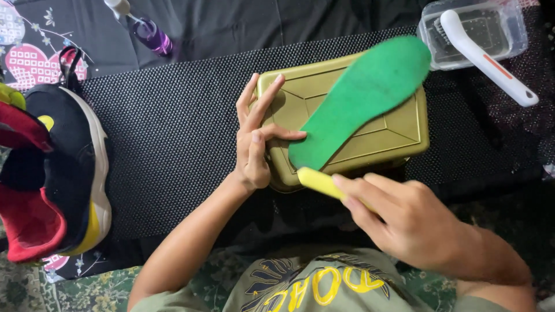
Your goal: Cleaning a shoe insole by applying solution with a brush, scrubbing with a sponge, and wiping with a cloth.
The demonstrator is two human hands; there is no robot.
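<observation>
Pinning the heel of a green insole (364,95) on an upturned olive tub (404,130), the left hand (254,141) lies spread while the right hand (404,222) grips a yellow brush handle (319,182); scrubbing looks underway, and further strokes call for steady downward pressure
</observation>
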